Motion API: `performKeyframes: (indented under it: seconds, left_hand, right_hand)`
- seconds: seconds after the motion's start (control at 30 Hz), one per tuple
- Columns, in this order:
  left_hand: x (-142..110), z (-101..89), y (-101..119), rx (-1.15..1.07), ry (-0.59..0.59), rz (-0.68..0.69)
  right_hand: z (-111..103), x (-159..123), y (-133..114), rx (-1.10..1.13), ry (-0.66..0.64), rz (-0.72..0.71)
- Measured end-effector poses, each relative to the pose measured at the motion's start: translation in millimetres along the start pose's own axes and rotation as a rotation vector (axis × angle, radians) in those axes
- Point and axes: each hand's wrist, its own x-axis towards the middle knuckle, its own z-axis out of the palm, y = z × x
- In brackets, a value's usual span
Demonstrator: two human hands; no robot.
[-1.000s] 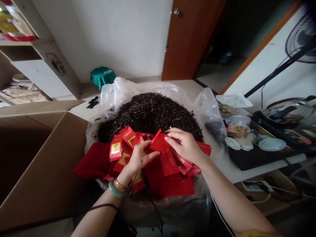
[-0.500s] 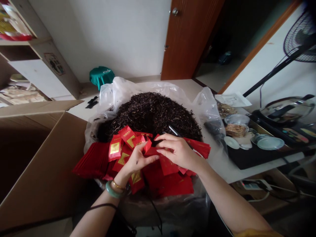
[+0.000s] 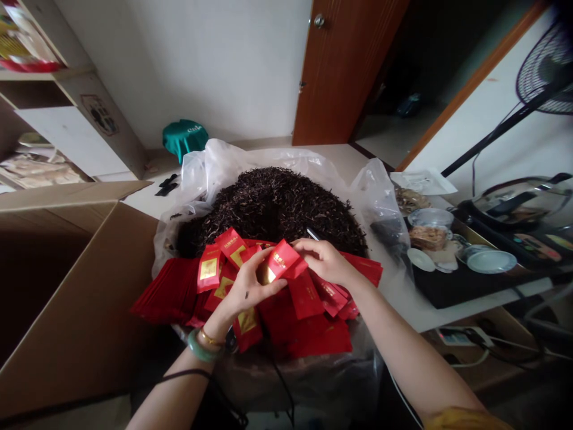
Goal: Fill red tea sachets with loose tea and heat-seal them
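Observation:
A small red foil packet (image 3: 283, 258) with gold print stands raised between my two hands. My left hand (image 3: 248, 280) grips it from the left side, thumb in front and fingers behind. At the packet's right edge, the fingers of my right hand (image 3: 326, 261) are curled against it. A thin pale tool (image 3: 312, 233) pokes out beyond the right hand; its kind is hard to make out. Below the hands lie several more red packets (image 3: 305, 294), some showing gold labels. A heap of dark, dry tea leaves (image 3: 277, 194) fills the clear plastic bag (image 3: 378, 191) behind them.
An open cardboard box (image 3: 85, 286) stands at left, beside a stack of flat red packets (image 3: 168, 292). To the right, a black tray (image 3: 447, 291) carries cups and small dishes, near a glass-lidded pot (image 3: 519, 200). A fan (image 3: 546, 71) stands at far right.
The red packet has come up into clear view and turned its printed face towards me. My right hand has shifted slightly right, its fingers now at the packet's edge.

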Motion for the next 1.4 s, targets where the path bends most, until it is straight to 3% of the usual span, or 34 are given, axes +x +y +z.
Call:
performKeyframes:
  seconds: [0.13,0.23,0.3,0.47,0.53,0.63,0.8,0.93,1.1,1.4]
  left_hand:
    - [0.2,0.2,-3.3,0.221,0.087,0.121]
    - [0.2,-2.4,-3.2,0.387,0.129,0.19]
    - [-0.8,-4.0,-1.7,0.475,0.117,0.214]
    - [-6.3,-3.6,2.9,0.573,0.008,0.264]
    - [-8.1,-1.6,2.8,0.579,-0.043,0.271]
    - [-8.8,1.0,0.0,0.606,-0.08,0.262]
    - [-6.9,2.3,-3.5,0.595,-0.047,0.259]
    - [-6.1,5.8,-4.3,0.555,-0.027,0.281]
    - [-5.9,9.4,-7.8,0.55,-0.033,0.292]
    - [-3.8,9.8,-9.6,0.536,0.015,0.279]
  right_hand:
    - [4.1,3.5,10.5,0.464,-0.071,0.285]
    - [5.9,4.0,16.5,0.586,-0.044,0.366]
    - [5.5,3.5,19.3,0.574,-0.043,0.382]
    - [3.3,1.4,21.9,0.541,-0.298,0.426]
    - [7.1,1.6,23.2,0.48,-0.33,0.447]
    - [16.8,3.9,25.7,0.37,-0.241,0.432]
    - [20.9,7.5,22.7,0.321,-0.133,0.331]
    - [16.1,7.1,19.7,0.236,-0.147,0.31]
    - [16.1,6.3,19.9,0.108,-0.163,0.454]
    - [11.2,7.8,13.1,0.161,-0.073,0.336]
